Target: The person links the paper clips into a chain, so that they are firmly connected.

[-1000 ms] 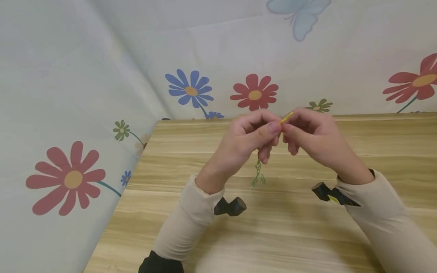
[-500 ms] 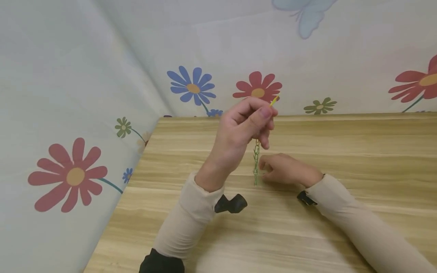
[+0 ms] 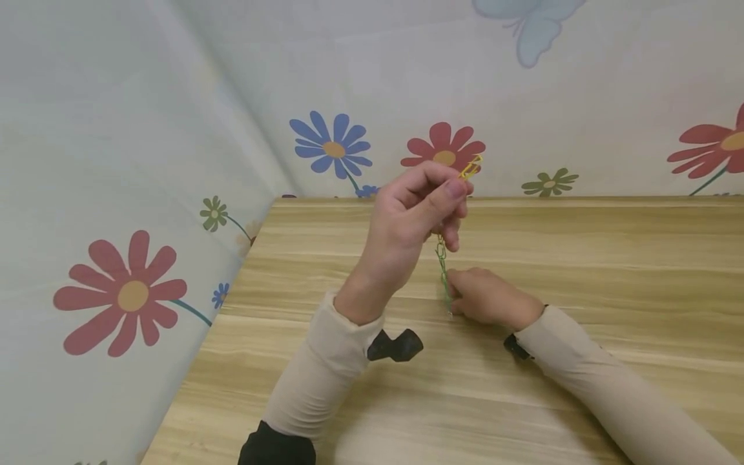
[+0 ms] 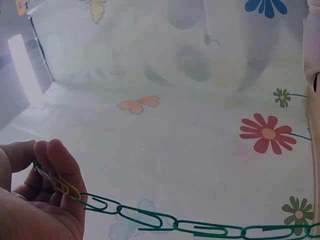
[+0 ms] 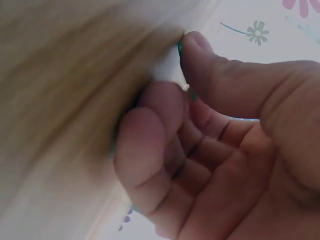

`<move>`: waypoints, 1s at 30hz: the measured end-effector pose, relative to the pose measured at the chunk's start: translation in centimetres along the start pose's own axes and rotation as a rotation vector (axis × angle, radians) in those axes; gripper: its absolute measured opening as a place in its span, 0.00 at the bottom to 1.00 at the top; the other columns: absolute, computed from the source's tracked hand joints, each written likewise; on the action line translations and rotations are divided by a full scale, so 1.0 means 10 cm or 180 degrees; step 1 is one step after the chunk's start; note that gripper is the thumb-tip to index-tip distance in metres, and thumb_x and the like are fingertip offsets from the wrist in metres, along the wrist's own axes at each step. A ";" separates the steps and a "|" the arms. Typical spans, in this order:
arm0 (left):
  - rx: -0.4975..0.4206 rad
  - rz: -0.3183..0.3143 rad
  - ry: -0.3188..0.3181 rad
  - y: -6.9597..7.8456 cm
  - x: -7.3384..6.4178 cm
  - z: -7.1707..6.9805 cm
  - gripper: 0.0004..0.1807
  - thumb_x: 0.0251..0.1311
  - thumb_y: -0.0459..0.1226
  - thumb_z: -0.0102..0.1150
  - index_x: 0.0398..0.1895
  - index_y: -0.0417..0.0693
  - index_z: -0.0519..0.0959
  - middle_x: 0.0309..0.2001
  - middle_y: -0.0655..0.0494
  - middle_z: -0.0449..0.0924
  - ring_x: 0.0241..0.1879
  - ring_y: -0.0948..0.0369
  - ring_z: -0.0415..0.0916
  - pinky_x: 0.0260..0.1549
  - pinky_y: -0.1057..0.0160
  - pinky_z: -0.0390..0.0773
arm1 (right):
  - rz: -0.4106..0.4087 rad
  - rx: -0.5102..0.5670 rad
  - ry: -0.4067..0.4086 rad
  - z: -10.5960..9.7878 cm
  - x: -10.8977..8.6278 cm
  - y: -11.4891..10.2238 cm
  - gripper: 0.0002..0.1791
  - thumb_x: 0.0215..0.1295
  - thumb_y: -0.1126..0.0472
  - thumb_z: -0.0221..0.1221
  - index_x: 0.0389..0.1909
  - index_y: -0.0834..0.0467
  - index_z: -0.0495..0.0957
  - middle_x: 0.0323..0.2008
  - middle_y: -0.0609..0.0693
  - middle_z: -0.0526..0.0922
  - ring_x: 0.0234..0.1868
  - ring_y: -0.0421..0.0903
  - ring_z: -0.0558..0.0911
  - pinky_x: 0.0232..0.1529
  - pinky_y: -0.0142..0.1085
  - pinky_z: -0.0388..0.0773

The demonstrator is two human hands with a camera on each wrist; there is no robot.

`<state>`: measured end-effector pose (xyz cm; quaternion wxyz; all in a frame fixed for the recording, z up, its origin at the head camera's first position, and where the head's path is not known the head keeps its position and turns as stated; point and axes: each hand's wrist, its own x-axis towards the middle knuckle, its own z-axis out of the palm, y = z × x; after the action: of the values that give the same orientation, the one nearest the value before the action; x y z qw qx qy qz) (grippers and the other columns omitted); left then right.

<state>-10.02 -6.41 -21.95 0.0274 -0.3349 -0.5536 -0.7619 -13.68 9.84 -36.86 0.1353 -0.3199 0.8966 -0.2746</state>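
A chain of linked paper clips (image 4: 140, 216) hangs from my left hand (image 3: 407, 226). That hand pinches the chain's upper part between thumb and fingers, and yellow clips (image 3: 469, 168) stick up past the fingertips. Below the palm the links turn green and run downward, slanting to the right. My right hand (image 3: 491, 298) is lower, with its fingers curled at the chain's lower green end. In the right wrist view bits of green wire show beside the thumb (image 5: 197, 57), while the curled fingers hide the rest.
Both hands are over a wood-grain table (image 3: 465, 400). A pale backdrop printed with flowers (image 3: 444, 155) stands behind it and along its left side. Black wrist mounts (image 3: 395, 345) jut from the sleeves.
My right hand left the yellow clip beside the left fingers and dropped to the chain's lower end. The chain's bottom has since shifted right, toward it. The left hand keeps its pinch.
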 end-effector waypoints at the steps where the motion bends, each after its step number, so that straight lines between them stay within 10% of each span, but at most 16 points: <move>1: -0.0022 -0.0006 0.0000 0.00 0.00 0.00 0.06 0.69 0.23 0.47 0.38 0.31 0.76 0.27 0.51 0.75 0.18 0.58 0.70 0.21 0.64 0.77 | -0.0022 0.0056 0.0014 -0.01 0.01 0.01 0.15 0.60 0.69 0.68 0.28 0.55 0.69 0.23 0.45 0.70 0.26 0.43 0.70 0.29 0.37 0.68; 13: 0.0316 0.0051 -0.0015 -0.03 -0.01 -0.01 0.08 0.68 0.27 0.50 0.41 0.25 0.74 0.29 0.50 0.77 0.19 0.56 0.71 0.24 0.62 0.77 | -0.0059 0.2071 0.0823 -0.67 -0.26 -0.25 0.08 0.72 0.72 0.56 0.47 0.72 0.79 0.36 0.60 0.84 0.31 0.51 0.86 0.36 0.43 0.85; 23: 0.0885 -0.0240 -0.0136 -0.03 -0.01 -0.01 0.06 0.69 0.29 0.56 0.36 0.32 0.79 0.28 0.46 0.75 0.20 0.53 0.67 0.22 0.62 0.72 | -0.1337 0.2440 0.2098 -0.95 -0.65 -0.56 0.13 0.66 0.79 0.59 0.50 0.70 0.74 0.34 0.60 0.85 0.26 0.50 0.86 0.34 0.36 0.84; 30: 0.1234 -0.0297 -0.0116 -0.05 -0.02 0.01 0.06 0.69 0.33 0.59 0.36 0.37 0.81 0.27 0.49 0.73 0.20 0.54 0.65 0.19 0.63 0.68 | -0.1823 0.1433 0.2811 -0.94 -0.68 -0.67 0.15 0.67 0.72 0.63 0.45 0.78 0.70 0.30 0.57 0.81 0.26 0.42 0.84 0.34 0.30 0.81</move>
<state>-10.03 -6.19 -22.49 0.0460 -0.3111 -0.7053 -0.6353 -9.09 13.77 -24.87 -0.2672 -0.3683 0.6651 -0.5921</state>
